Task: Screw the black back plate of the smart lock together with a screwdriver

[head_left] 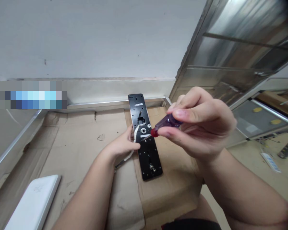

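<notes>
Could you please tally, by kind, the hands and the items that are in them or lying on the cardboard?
Hands: 2 (left hand, right hand)
Screwdriver: 1
Black lock plate: 1
White wire: 1
White panel: 1
Total: 6

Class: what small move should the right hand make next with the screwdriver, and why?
Probably lower the tip of the screwdriver onto the black plate: the right hand points it there, and the left hand steadies the plate beside the white cable.
</notes>
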A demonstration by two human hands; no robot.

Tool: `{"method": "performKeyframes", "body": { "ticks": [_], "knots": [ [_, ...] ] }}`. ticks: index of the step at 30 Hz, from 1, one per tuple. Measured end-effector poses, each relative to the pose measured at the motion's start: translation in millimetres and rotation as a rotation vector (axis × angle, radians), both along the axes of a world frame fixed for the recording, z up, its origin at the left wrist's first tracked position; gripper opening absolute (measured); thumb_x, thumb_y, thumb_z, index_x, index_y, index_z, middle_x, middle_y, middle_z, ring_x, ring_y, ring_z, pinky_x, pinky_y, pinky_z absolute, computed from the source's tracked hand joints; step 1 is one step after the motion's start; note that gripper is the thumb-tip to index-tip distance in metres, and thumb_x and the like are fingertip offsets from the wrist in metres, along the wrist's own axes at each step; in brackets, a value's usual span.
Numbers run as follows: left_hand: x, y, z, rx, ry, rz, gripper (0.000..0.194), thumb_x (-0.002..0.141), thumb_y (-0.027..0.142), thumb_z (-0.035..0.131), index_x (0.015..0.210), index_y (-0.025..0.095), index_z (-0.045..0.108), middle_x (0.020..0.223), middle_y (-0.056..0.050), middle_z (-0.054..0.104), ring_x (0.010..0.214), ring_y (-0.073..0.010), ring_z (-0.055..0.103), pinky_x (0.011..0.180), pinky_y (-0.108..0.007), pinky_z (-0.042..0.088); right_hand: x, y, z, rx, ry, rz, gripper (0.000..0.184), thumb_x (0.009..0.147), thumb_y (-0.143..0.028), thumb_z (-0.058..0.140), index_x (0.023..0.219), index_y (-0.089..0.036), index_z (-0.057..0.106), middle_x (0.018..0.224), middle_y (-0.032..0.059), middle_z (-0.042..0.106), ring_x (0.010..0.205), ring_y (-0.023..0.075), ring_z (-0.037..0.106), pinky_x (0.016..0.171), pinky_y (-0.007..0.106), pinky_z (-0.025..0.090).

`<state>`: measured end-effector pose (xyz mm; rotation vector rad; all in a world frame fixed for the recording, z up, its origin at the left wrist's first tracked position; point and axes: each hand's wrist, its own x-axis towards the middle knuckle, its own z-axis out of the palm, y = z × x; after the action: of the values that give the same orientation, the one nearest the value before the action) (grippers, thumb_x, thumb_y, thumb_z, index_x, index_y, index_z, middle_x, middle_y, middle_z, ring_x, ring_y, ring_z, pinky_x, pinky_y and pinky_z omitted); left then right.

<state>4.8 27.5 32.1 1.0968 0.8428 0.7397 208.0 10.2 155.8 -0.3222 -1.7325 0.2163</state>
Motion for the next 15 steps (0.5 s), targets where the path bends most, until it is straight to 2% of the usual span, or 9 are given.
{"method": "performKeyframes", "body": {
  "ticks": [3, 5, 7, 11, 15],
  "knots": [
    [1.2, -2.2, 2.2, 0.02, -0.058, -0.009, 0.097, 0.064, 0.007, 0.074, 0.151, 0.021, 0.032, 0.135, -0.017, 0.061, 0.125, -0.0366, 0.058, 0.108, -0.051, 0.043, 1.3, -0.6, 2.9, -0.08, -0.069, 0.106, 0.024, 0.072, -0.013, 0.078, 0.091, -0.024, 0.069, 0.107, 0.0069, 0.073, 0.095, 0.0246, 0.071, 0.074, 0.041, 0.064],
    [1.3, -2.4, 1.7, 0.04, -0.06, -0.002, 0.095, 0.066, 0.007, 0.073, 0.15, 0.022, 0.033, 0.135, -0.016, 0.061, 0.125, -0.0346, 0.058, 0.109, -0.05, 0.043, 2.6, -1.5, 4.9, -0.111, -0.107, 0.151, 0.026, 0.075, -0.01, 0.073, 0.096, -0.025, 0.07, 0.111, 0.0068, 0.074, 0.102, 0.0268, 0.073, 0.08, 0.044, 0.066],
    [0.3, -1.0, -0.6, 0.041, -0.024, 0.003, 0.096, 0.065, 0.007, 0.073, 0.151, 0.021, 0.032, 0.131, -0.017, 0.063, 0.122, -0.0349, 0.06, 0.108, -0.051, 0.043, 3.4, -3.3, 7.1, -0.134, -0.127, 0.133, 0.03, 0.075, -0.007, 0.072, 0.099, -0.025, 0.07, 0.101, 0.0049, 0.076, 0.093, 0.0242, 0.075, 0.079, 0.042, 0.067],
    [-3.1, 4.5, -9.4, 0.022, -0.016, -0.01, 0.1, 0.063, 0.011, 0.077, 0.151, 0.02, 0.03, 0.124, -0.018, 0.065, 0.116, -0.037, 0.062, 0.1, -0.052, 0.047, 1.9, -9.7, 12.9, -0.08, -0.164, 0.076, 0.028, 0.074, -0.005, 0.074, 0.095, -0.024, 0.071, 0.084, 0.0016, 0.074, 0.075, 0.0189, 0.074, 0.069, 0.034, 0.067],
    [-3.8, 10.1, -21.1, 0.023, -0.063, -0.054, 0.1, 0.062, 0.015, 0.082, 0.149, 0.023, 0.033, 0.126, -0.016, 0.066, 0.118, -0.0372, 0.061, 0.098, -0.049, 0.05, -1.2, -14.3, 16.1, 0.006, -0.195, 0.021, 0.023, 0.073, -0.002, 0.075, 0.087, -0.019, 0.069, 0.08, 0.0038, 0.071, 0.069, 0.0187, 0.072, 0.061, 0.033, 0.066]
  ]
}}
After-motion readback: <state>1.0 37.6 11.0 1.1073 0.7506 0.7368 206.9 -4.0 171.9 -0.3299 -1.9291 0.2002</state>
